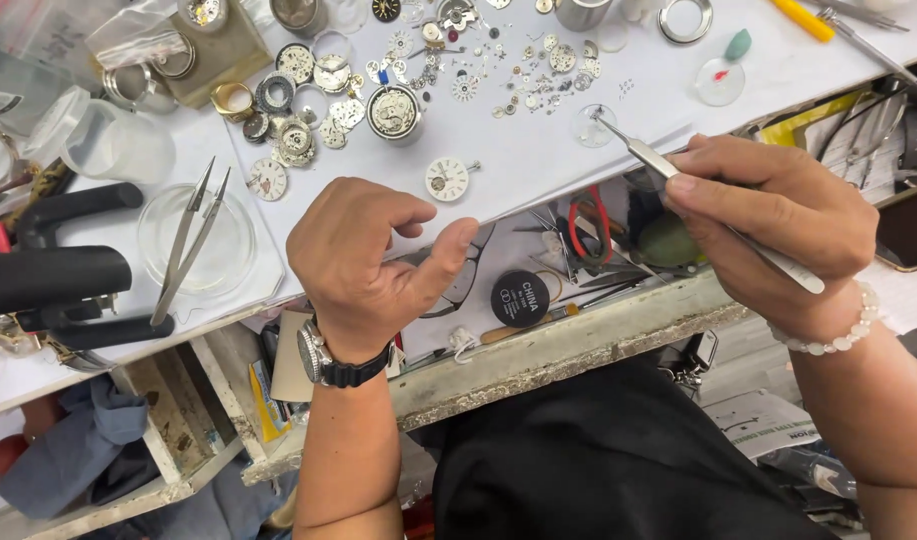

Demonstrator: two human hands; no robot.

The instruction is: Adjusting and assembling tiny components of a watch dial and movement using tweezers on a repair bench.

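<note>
**Tweezers over a bench of watch parts**

We see the right hand (778, 225) closed around a pair of steel tweezers (713, 205), held like a pen between thumb and fingers. The fine tip of the tweezers points up and to the left and reaches the edge of a small clear watch glass (590, 127) that lies on the white work sheet (538, 160). We cannot tell if the tip holds some tiny part, it is too small to see. On the wrist of this hand there is a bracelet of pale beads (830, 335).

The left hand (363, 260) holds nothing. It hangs above the front edge of the sheet with the fingers curled in and the thumb stretched out to the right, so the grip is half open and empty. A wristwatch with a black strap (323, 362) sits on this wrist. Nearest to this hand is a small white dial (446, 178), just above the fingers and apart from them.

On the sheet we see many loose gears and small wheels, a round watch movement (393, 110) and a second white dial (268, 180). At the left a second pair of tweezers (186, 245) rests across a shallow clear dish (196, 240), and black tool handles (53, 280) lie beside it. Under the sheet an open drawer (578, 330) shows a small round black tin (519, 298), a pair of glasses and red-handled pliers (586, 225)
</note>
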